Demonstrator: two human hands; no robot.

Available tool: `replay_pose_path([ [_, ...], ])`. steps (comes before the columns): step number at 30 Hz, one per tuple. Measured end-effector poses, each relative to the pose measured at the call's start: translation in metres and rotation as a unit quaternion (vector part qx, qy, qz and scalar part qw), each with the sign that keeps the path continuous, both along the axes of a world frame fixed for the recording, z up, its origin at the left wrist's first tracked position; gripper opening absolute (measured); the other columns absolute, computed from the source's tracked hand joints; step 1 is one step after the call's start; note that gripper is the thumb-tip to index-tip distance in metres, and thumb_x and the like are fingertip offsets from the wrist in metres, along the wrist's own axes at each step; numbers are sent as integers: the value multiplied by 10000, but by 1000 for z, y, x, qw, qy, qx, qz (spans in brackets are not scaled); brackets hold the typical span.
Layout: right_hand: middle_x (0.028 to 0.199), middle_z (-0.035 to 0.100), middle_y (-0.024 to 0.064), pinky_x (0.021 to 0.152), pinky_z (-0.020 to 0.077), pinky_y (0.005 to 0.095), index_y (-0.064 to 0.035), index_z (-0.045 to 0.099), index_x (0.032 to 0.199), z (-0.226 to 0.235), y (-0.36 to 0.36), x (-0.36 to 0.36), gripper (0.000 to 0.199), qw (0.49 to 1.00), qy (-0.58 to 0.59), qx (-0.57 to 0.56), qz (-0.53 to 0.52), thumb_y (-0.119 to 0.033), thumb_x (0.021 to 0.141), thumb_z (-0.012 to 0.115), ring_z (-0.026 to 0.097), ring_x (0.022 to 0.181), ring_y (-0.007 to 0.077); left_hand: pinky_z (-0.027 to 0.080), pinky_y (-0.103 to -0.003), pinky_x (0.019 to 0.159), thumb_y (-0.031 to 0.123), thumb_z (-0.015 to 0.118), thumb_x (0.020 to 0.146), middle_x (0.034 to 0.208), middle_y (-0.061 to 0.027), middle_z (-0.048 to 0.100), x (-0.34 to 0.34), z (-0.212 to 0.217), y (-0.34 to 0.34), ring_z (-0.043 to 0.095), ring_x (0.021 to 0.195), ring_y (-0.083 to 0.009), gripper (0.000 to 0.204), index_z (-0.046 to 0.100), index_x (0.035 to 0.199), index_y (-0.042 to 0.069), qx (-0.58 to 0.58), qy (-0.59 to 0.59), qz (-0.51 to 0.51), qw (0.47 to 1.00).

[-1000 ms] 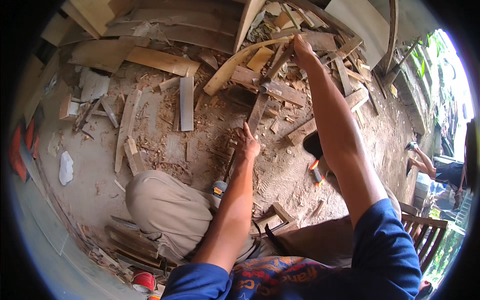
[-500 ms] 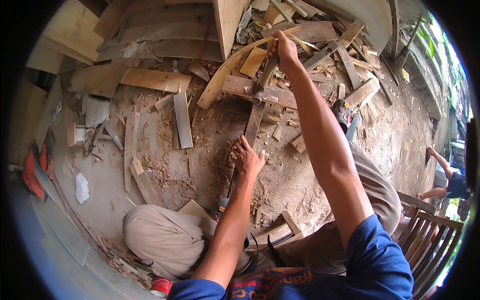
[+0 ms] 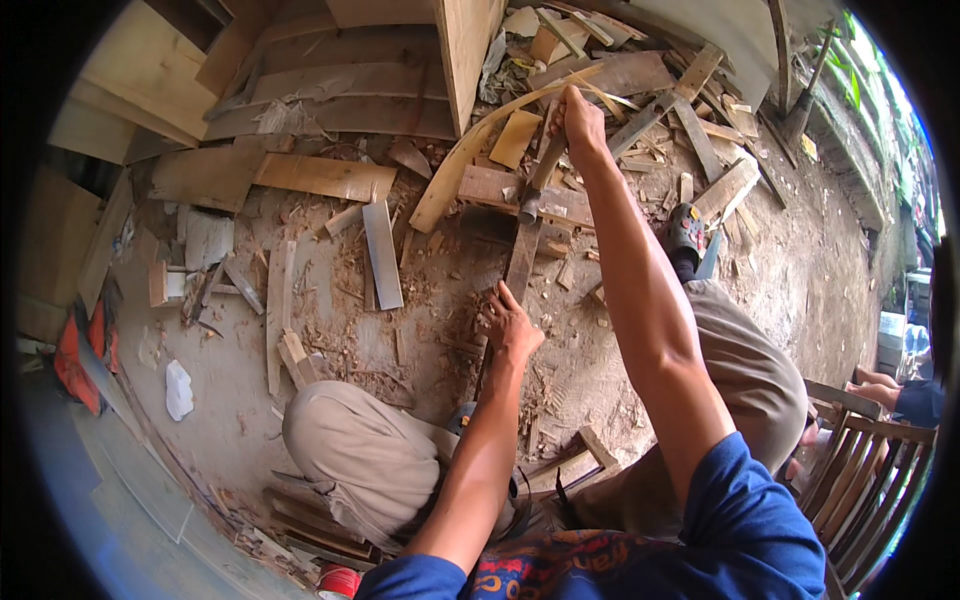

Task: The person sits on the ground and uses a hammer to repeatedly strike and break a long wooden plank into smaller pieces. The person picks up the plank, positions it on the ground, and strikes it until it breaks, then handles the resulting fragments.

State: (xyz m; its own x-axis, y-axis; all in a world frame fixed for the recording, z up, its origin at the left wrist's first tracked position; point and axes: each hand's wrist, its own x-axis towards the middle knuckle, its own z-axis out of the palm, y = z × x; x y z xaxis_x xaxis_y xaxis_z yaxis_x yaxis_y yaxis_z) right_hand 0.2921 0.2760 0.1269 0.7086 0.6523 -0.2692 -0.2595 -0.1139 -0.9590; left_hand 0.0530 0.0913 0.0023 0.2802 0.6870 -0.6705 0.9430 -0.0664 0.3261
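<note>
A: What did the right hand (image 3: 580,118) have?

B: It was closed around the handle of a hammer (image 3: 540,175), arm stretched far out over the ground (image 3: 300,400). The dark head hung low, at or just above a flat board (image 3: 500,187) near the scrap pile at the far edge of the ground.

A: And the left hand (image 3: 512,325)?

B: Nearer the person, fingers wrapped on the near end of a dark slat (image 3: 522,258). The slat ran away from that hand toward the hammer head, its far end under or against the board. I couldn't tell whether the head touched the wood; the view bent too much there.

A: So both hands were gripping something?

B: Yes, hammer in the right, slat in the left, the two well apart along the slat's length.

A: What lay about them?

B: Wood chips and shavings all over the ground. A grey plank (image 3: 382,255) lay to the left of the slat, a long curved strip (image 3: 480,150) arched from the pile, and large panels (image 3: 330,100) leaned at the far left. The person's knees (image 3: 350,450) in tan trousers sat at the near edge, and a wooden chair (image 3: 880,470) stood at the right.
</note>
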Motion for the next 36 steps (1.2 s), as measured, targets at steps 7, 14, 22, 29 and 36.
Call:
replay_pose_path([
  [7, 581, 521, 66, 490, 422, 328, 5, 554, 673, 2, 0, -2, 335, 1000, 18, 13, 1, -283, 843, 540, 497, 486, 172, 405, -465, 978, 318, 538, 952, 1320, -248, 483, 8, -33, 89, 490, 1198, -356, 544, 414, 1354, -26, 262, -405, 225, 846],
  [14, 563, 568, 93, 534, 428, 345, 40, 603, 656, -7, 13, -8, 438, 998, -55, -30, 6, -344, 840, 504, 540, 522, 193, 464, -387, 838, 675, 137, 947, 935, -198, 664, 142, 29, 219, 628, 920, -282, 853, 600, 1160, -9, -5, -516, 204, 832],
  [22, 646, 618, 165, 655, 474, 404, 74, 640, 735, -16, 9, 16, 473, 983, -153, -98, -18, -370, 817, 498, 617, 668, 248, 413, -284, 491, 631, 122, 967, 572, -40, 547, 168, 34, 207, 512, 489, -146, 782, 583, 708, 55, -124, -534, 156, 821],
  [29, 579, 543, 65, 517, 395, 349, 14, 562, 649, 0, -2, -2, 361, 994, -88, -63, -26, -302, 821, 525, 507, 538, 173, 375, -293, 489, 460, 194, 1015, 577, -25, 520, 160, 43, 190, 474, 491, -142, 596, 543, 743, 61, -91, -525, 189, 825],
  [36, 557, 531, 59, 502, 377, 348, -2, 558, 620, -28, -25, -8, 341, 979, -198, -17, -38, -270, 827, 514, 476, 500, 152, 344, -301, 472, 366, 301, 999, 605, -25, 517, 152, 20, 166, 456, 496, -131, 445, 544, 773, 69, -1, -493, 119, 862],
])
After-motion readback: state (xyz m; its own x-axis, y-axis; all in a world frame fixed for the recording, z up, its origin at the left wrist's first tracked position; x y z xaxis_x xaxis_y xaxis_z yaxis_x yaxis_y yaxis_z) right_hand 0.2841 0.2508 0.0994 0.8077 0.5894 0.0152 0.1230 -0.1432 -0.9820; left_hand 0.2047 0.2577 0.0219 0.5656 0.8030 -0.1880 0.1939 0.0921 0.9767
